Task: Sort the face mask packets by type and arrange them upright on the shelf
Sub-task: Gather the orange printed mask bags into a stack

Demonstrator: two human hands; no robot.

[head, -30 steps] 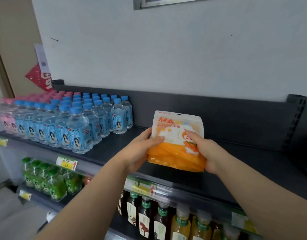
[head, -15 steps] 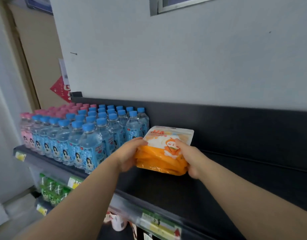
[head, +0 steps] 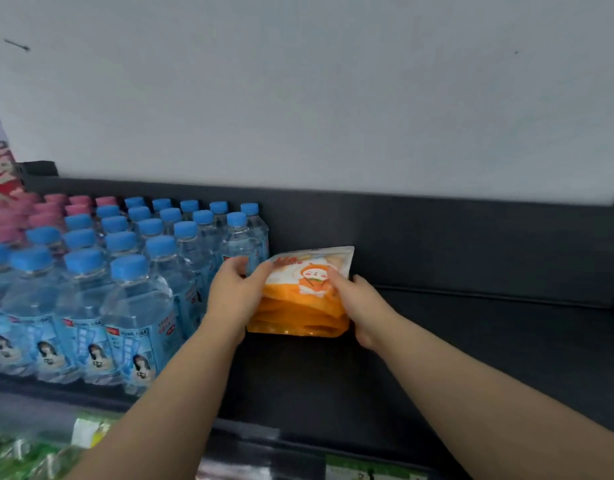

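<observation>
Slumping is the main risk: the dark shelf [head: 472, 358] offers only its back panel [head: 454, 244] behind the grip, gap unclear, so the soft pouch likely flops on release. Blue-capped water bottles [head: 132, 299] crowd just left of the grip, and the knuckles could knock the nearest. The orange face mask packet [head: 304, 299] sits tilted between both hands, base at the shelf, contact unclear. Left hand [head: 231, 296] and right hand [head: 362, 306] curl round its side edges.

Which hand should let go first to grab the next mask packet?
Probably right: the right hand grips the orange packet on its open side, by bare shelf; the left hand, close beside the water bottles, can steady it.
</observation>
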